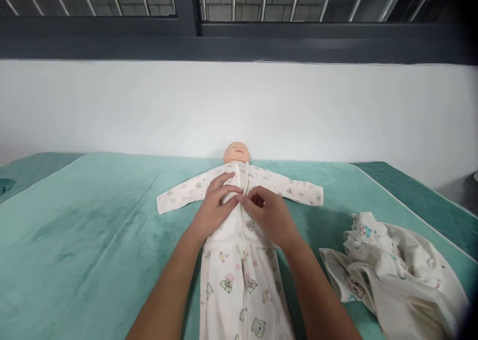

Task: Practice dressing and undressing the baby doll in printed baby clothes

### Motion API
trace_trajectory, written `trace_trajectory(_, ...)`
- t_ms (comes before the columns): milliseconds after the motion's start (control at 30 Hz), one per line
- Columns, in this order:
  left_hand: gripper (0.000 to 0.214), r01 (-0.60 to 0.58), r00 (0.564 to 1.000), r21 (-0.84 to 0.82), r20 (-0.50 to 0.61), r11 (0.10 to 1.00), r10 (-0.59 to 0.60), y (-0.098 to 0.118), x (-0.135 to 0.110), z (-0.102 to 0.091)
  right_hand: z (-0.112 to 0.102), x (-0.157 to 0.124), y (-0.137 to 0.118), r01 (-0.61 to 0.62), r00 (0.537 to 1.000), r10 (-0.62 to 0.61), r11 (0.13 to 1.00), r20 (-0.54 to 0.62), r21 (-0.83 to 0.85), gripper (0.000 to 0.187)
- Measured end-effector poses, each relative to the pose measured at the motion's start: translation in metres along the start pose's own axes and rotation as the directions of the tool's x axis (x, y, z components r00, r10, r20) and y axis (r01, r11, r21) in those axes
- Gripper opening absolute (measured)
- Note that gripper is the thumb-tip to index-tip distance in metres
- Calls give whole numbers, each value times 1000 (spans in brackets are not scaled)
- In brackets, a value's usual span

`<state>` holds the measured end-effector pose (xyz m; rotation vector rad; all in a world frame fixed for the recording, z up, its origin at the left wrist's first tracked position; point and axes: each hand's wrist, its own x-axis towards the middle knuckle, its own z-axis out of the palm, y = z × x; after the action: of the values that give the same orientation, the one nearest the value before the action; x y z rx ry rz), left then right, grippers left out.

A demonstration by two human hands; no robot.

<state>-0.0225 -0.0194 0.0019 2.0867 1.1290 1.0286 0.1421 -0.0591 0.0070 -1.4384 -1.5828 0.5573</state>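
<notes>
A baby doll [236,152] lies on its back, its head near the wall, dressed in a white printed baby sleepsuit [257,285]. The sleeves stretch out to both sides, and a front opening runs down the middle. Over the chest, my left hand [218,200] pinches the edge of the opening between thumb and index finger, its other fingers resting on the cloth. My right hand [267,210] meets it there, thumb and fingers closed on the same edge. Whatever small fastener may lie between the fingertips is hidden.
A crumpled heap of white printed baby clothes [403,275] lies to the right. Green plush fabric [93,250] covers the bed, with a darker border at both sides. Behind stands a white wall [149,106] below a dark-framed barred window [239,29].
</notes>
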Motion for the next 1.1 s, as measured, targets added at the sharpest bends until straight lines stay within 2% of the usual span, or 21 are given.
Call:
trace_trajectory(67,17,-20,1000,16,0,1000,20,-1,0,1,-2,-3,-2,38,998,-35,997,48,-62,25)
trace_trajectory(167,19,-34,999,24,-7,999,34,-4,1,3,-1,-3,-2,96,994,-88,987,61,-133,16)
trace_trajectory(300,19,-41,999,26,-29,999,42,-5,1,5,1,-1,0,108,994,-103,985,47,-133,5)
trace_trajectory(367,20,-37,999,27,-31,999,38,-5,1,5,-1,1,3,106,993,-102,992,64,-67,8)
trace_trajectory(500,19,-36,999,24,-34,999,37,-4,0,5,-9,4,12,68,979,-95,986,180,152,7)
trace_trajectory(567,17,-43,998,16,-41,999,44,-3,0,5,-12,5,15,58,977,-99,975,187,214,8)
trace_trajectory(667,16,-64,997,-6,-34,998,64,-2,-1,4,-12,6,16,84,984,-114,974,137,209,9)
trace_trajectory(867,16,-62,998,-7,15,998,62,0,-3,0,-4,8,15,127,990,-131,988,42,90,12)
trace_trajectory(1000,10,-45,999,14,25,999,45,3,-3,1,5,10,16,81,994,-73,993,-87,84,10)
trace_trajectory(1100,5,-47,999,6,-23,999,47,3,-2,4,8,10,17,9,989,16,987,-147,163,10)
